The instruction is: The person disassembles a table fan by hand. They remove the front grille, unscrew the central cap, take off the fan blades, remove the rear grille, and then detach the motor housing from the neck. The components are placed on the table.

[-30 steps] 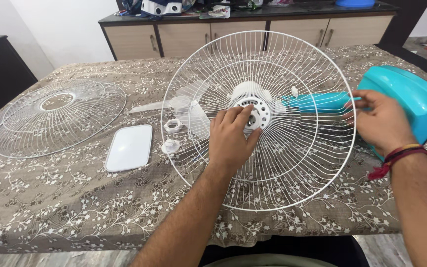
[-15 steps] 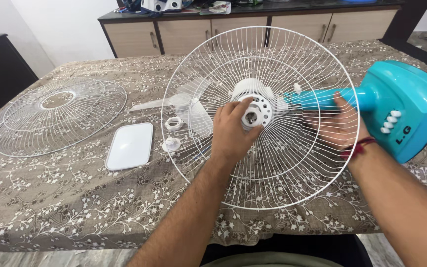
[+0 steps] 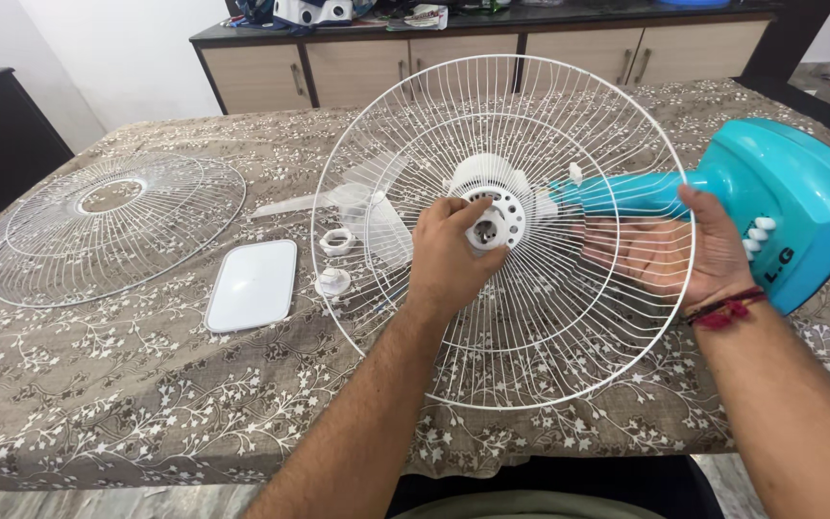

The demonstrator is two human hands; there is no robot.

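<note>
White wire rear guard (image 3: pixel 530 327) stands on edge nearest you, tilted on the table (image 3: pixel 146 404). Your left hand (image 3: pixel 449 259) pinches its central hub (image 3: pixel 492 219), fingers closed, keeping the guard centred. Your right hand (image 3: pixel 674 250) lies open, palm up, under the teal stem (image 3: pixel 626 192), supporting the fan's weight. Beyond lie a white plate (image 3: pixel 254 284) and the front guard (image 3: pixel 112 226).

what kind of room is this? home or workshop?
Most likely a home room, perhaps a dining area. A floral tablecloth covers the table, a wooden sideboard with cupboard doors stands by the wall, and household clutter lies on top. The fan parts, such as the wire guard, look like home assembly.
</note>
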